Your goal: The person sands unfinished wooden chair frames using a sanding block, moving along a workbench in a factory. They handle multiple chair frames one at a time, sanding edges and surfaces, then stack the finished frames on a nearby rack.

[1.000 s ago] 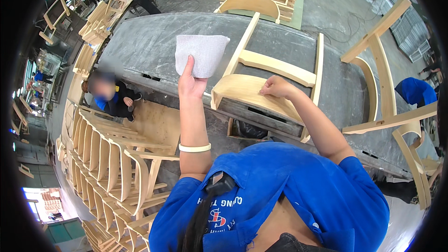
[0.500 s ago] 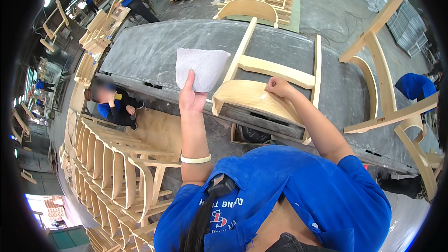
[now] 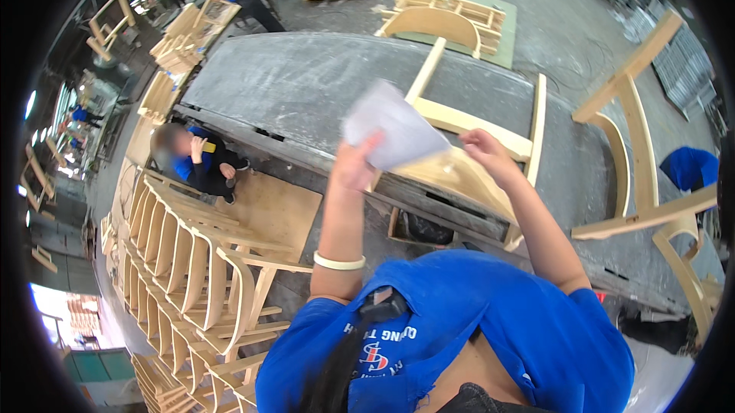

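Observation:
My left hand (image 3: pixel 357 165) grips a pale grey sheet, likely sandpaper (image 3: pixel 398 128), with the thumb on top; motion smears it slightly. Beside it, my right hand (image 3: pixel 490 157) is raised with its fingers curled in; whatever they pinch, if anything, is too small to make out. Beneath both hands a light wooden chair frame (image 3: pixel 475 124) lies on the dark grey workbench (image 3: pixel 306 68). The frame's curved panel (image 3: pixel 481 187) faces me, its left part hidden behind the sheet.
Another wooden frame (image 3: pixel 639 137) stands on the bench at the right. Rows of curved wooden frames (image 3: pixel 191 275) fill the lower left. A co-worker (image 3: pixel 200 159) crouches by the bench's left side. Farther back, frame parts (image 3: pixel 436 22) rest on a green board (image 3: pixel 501 38).
The sheet has swung right and tilted in my left hand, now covering part of the curved panel. My right hand has lifted off the panel. The view has shifted slightly.

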Motion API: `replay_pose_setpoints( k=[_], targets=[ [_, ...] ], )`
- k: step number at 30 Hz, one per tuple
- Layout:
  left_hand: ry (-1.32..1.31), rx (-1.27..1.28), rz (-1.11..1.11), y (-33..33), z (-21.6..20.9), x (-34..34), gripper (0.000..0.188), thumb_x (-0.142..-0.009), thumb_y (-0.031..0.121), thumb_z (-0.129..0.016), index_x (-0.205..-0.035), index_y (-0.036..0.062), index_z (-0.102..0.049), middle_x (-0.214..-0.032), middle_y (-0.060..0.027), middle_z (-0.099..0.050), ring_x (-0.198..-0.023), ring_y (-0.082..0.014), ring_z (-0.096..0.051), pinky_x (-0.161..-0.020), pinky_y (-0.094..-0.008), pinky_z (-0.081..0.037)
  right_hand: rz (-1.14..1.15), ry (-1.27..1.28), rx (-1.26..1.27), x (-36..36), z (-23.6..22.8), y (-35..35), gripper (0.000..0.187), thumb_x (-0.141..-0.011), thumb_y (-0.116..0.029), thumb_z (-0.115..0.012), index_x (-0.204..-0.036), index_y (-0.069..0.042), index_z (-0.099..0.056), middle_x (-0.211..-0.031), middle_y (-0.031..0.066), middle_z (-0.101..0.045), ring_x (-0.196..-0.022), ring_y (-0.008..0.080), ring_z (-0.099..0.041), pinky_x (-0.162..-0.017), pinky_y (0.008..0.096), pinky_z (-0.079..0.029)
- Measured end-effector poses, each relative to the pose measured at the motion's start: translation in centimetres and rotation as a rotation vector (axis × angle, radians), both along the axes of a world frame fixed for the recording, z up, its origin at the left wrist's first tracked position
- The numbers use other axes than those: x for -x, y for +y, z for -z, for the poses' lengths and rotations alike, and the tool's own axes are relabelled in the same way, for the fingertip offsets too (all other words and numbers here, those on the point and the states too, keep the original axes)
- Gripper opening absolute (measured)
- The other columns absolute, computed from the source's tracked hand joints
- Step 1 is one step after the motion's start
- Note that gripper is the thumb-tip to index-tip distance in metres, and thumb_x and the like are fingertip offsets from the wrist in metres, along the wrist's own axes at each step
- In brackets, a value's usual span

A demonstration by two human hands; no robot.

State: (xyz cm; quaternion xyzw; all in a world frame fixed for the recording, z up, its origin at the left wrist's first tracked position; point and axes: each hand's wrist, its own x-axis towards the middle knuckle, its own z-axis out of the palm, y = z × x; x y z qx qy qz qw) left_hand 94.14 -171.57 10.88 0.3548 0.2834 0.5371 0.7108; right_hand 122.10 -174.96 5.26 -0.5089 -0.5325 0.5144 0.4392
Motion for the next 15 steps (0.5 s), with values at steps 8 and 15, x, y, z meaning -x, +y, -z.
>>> replay_pose_setpoints(
  k=[8, 15],
  targets=[
    [0.528, -0.284, 0.418, -5.5, -1.2, -8.1, 0.04, -0.072, 0.013, -0.075, -0.107, -0.0025, -0.061, -0.096, -0.0091, -0.066, -0.088, -0.0161, -0.062, -0.08, -0.0316, -0.05, -0.226, 0.168, -0.03, -3.1, -3.0, -6.0, 0.06, -0.082, -0.039, -0.069, -0.121, 0.003, -0.051, -0.117, 0.0117, -0.057, -0.107, 0.0202, -0.054, -0.091, 0.0346, -0.043],
    [0.63, -0.38, 0.473, -8.1, -0.3, -10.0, 0.037, -0.078, 0.016, -0.072, -0.108, -0.0016, -0.059, -0.099, -0.0097, -0.065, -0.091, -0.0158, -0.06, -0.08, -0.0298, -0.048, -0.109, 0.313, 0.285, -4.8, -2.7, -9.9, 0.055, -0.085, -0.029, -0.067, -0.126, 0.002, -0.047, -0.117, 0.0119, -0.058, -0.107, 0.0229, -0.055, -0.091, 0.0363, -0.044]
  ],
)
